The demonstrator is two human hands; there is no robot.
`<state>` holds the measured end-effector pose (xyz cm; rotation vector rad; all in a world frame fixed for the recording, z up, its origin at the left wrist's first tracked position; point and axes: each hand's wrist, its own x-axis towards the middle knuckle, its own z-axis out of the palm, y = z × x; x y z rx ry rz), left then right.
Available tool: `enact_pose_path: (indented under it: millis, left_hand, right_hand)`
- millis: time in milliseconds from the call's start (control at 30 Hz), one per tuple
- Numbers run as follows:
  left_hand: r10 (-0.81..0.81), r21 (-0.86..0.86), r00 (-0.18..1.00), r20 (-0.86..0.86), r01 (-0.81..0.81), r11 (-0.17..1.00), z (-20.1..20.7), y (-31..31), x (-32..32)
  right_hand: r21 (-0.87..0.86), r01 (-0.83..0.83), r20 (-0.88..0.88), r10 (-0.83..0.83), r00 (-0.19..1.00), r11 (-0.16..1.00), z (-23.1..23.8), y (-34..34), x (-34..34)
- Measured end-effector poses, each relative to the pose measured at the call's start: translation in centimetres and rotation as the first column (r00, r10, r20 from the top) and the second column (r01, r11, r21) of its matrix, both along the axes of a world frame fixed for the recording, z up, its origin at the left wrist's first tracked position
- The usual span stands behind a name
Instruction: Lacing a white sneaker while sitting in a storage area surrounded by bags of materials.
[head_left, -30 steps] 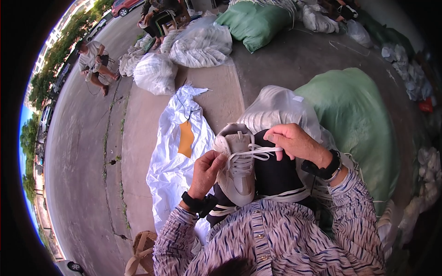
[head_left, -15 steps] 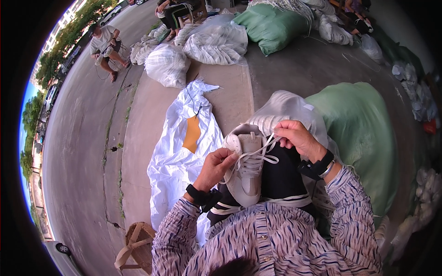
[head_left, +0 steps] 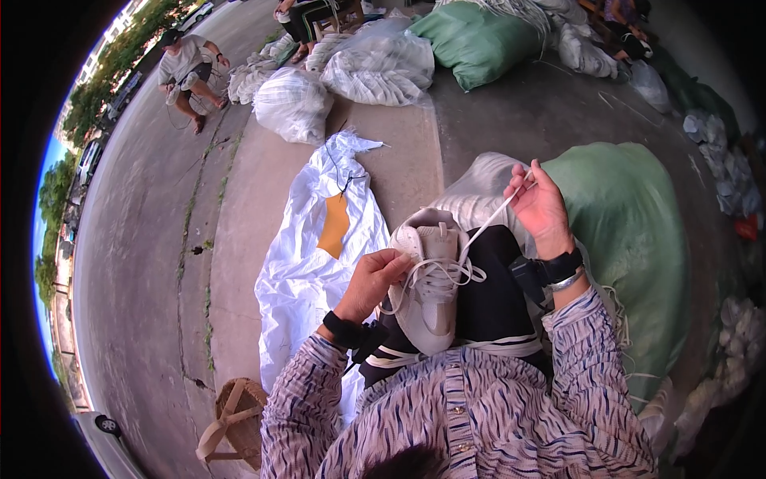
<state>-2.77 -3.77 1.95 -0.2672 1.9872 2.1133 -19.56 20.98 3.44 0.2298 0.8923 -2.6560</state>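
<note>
A pale off-white sneaker (head_left: 428, 307) rests on my lap, its toe toward me and its opening away. White lace loops lie across its tongue. My left hand (head_left: 375, 279) is closed at the shoe's left edge, thumb and fingers pinched by the eyelets; what exactly they grip is partly hidden. Up and to the right, my right hand (head_left: 541, 201) pinches a white shoelace (head_left: 493, 219), which runs taut down to the shoe's right side. More white laces (head_left: 507, 346) are tied around my dark-trousered thighs.
A white plastic sheet (head_left: 295, 311) with an orange patch lies left of my legs. To the right bulges a big green sack (head_left: 622, 239), beside a clear bag of white items (head_left: 483, 188). A woven basket (head_left: 239, 415) stands lower left. Several filled bags (head_left: 375, 76) and seated people are farther off.
My right hand has moved up and right, drawing the lace out straight from the shoe. My left hand stays at the shoe's left side. The far-left seated person's arm has swung outward.
</note>
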Motion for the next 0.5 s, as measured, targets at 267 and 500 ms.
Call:
enact_pose_path:
  millis: [267,500]
  left_hand:
    - [0.078,-0.227,0.996,-0.037,-0.084,0.970,0.7,1.5,0.0]
    - [-0.026,-0.279,0.996,-0.090,0.000,0.960,1.5,0.9,-0.7]
  right_hand:
    - [0.184,-0.228,-0.157,0.257,0.953,0.956,3.2,0.1,1.8]
    - [0.881,-0.300,-0.159,0.826,0.541,0.366,3.0,-3.4,5.5]
